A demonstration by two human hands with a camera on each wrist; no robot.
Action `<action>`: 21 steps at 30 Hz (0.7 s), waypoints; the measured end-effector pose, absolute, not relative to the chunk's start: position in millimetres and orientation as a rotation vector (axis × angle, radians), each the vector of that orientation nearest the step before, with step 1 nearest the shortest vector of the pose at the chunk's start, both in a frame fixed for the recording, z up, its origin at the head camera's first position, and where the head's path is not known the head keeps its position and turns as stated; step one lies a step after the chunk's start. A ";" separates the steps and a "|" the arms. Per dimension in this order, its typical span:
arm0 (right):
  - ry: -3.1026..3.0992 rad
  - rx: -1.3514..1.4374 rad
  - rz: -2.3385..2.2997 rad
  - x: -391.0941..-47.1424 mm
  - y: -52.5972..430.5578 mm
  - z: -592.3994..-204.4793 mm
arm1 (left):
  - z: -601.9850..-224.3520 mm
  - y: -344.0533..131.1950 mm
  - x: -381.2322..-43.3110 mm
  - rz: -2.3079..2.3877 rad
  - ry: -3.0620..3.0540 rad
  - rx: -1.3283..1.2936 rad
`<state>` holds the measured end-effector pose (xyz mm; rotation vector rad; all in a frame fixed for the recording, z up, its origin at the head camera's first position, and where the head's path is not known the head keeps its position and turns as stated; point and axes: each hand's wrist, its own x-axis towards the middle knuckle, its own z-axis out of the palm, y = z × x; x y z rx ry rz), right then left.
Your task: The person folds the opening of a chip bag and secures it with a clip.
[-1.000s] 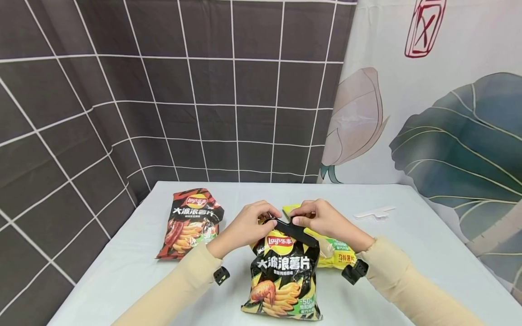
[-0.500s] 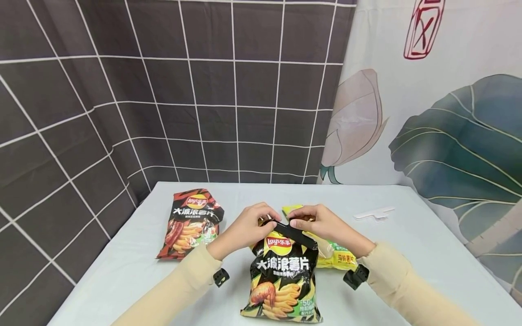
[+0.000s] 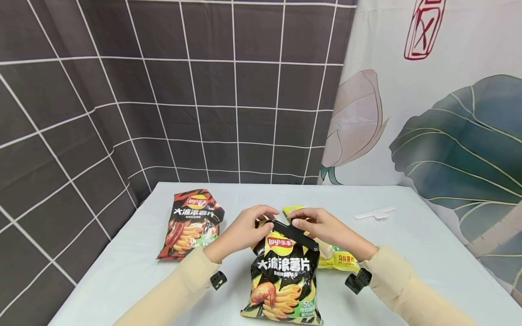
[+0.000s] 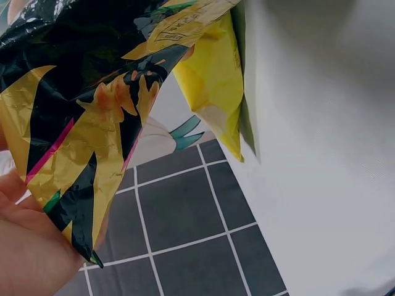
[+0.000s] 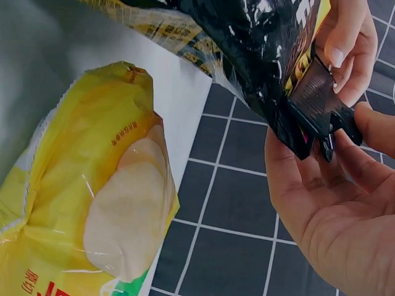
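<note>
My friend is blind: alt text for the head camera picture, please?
A person's right hand pinches a black plastic clip across the top of a black and yellow foil chip bag that the left hand grips. A red and black foil bag lies at left, a yellow foil bag and thin white plastic piece at right.

Black clip (image 3: 295, 233), black-and-yellow bag (image 3: 284, 277), white-gridded dark backdrop (image 3: 212, 82)

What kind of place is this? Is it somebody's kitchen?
It looks more like a small set-up corner for filming, though I can't be sure. Wrinkly cloths, one with a dark grid and one with a big flower and leaf, hang behind a white table.
</note>
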<state>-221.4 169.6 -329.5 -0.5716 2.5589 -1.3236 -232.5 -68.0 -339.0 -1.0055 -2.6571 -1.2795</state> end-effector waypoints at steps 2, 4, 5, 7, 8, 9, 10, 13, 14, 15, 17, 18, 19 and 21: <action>2.551 -0.563 -1.330 -220.5 170.3 -330.3 | -340.5 -69.4 -232.7 -1.282 -2.655 -0.992; 2.543 -0.553 -1.344 -219.5 170.9 -331.2 | -342.5 -70.9 -232.8 -1.287 -2.649 -0.975; 2.538 -0.547 -1.351 -219.3 171.3 -331.9 | -343.7 -71.8 -233.0 -1.290 -2.647 -0.966; 2.538 -0.527 -1.365 -218.7 171.7 -332.8 | -345.9 -73.7 -232.8 -1.303 -2.649 -0.945; 2.538 -0.515 -1.374 -218.4 171.9 -333.3 | -346.6 -74.7 -232.3 -1.311 -2.652 -0.931; 2.538 -0.513 -1.379 -218.1 172.3 -333.4 | -347.5 -75.7 -231.9 -1.319 -2.654 -0.917; 2.540 -0.506 -1.385 -218.0 172.5 -333.8 | -348.2 -76.8 -231.4 -1.331 -2.657 -0.901; 2.549 -0.495 -1.403 -216.8 172.8 -334.6 | -350.4 -79.8 -229.7 -1.367 -2.669 -0.833; 2.555 -0.494 -1.407 -216.4 173.0 -334.9 | -351.4 -80.8 -229.3 -1.379 -2.671 -0.811; 2.560 -0.490 -1.409 -216.1 173.2 -335.2 | -352.3 -81.8 -228.7 -1.393 -2.670 -0.789; 2.550 -0.474 -1.431 -215.2 173.7 -336.3 | -354.3 -83.6 -227.7 -1.429 -2.670 -0.740; 2.540 -0.463 -1.445 -214.7 174.1 -336.7 | -355.6 -84.5 -227.2 -1.446 -2.664 -0.723; 2.525 -0.454 -1.460 -214.3 174.6 -337.1 | -356.8 -85.4 -227.0 -1.473 -2.659 -0.706; 2.479 -0.430 -1.500 -213.6 175.5 -338.1 | -359.3 -87.3 -226.5 -1.518 -2.657 -0.669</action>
